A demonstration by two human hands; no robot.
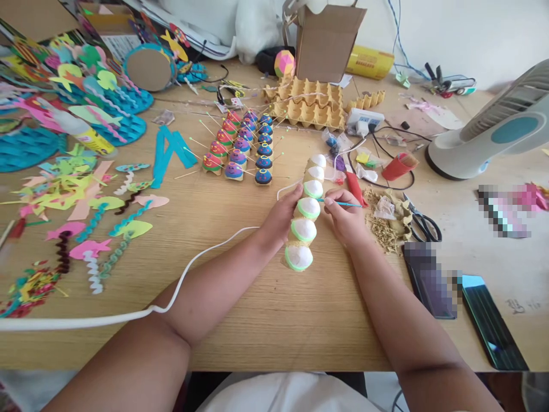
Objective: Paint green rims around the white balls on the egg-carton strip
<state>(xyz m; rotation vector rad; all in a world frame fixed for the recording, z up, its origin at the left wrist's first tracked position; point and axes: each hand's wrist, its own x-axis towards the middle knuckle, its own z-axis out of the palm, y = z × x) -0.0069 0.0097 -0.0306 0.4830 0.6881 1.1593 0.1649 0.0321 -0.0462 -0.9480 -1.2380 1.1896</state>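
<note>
Strip of six tan carton cups with white domed tops (303,230) sits midway between the hands, above the wooden tabletop (240,303). Long axis runs away from the person, far end leaning right. Four nearer domes show pale green rims; far two show no clear green.

Left hand (281,213) grips the strip's left flank, thumb up by the third and fourth domes from the far end. Right hand (344,216) is on the opposite side, fingers pinched on a thin blue stick (343,203).

Key relation: stick lies roughly crosswise to the strip, tip pointing left at the gap between those same two domes, by the green edge. Both hands are close in; left is nearer, being in contact.

Can't tell: whether the tip touches or sits just off; what kind of end it has. Left fingertips are hidden behind the strip, right-hand lower fingers mostly tucked out of sight. Not clear if the strip rests on wood or is lifted. Pixel blocks cover part of the dark flat slab (422,286) at right.
</note>
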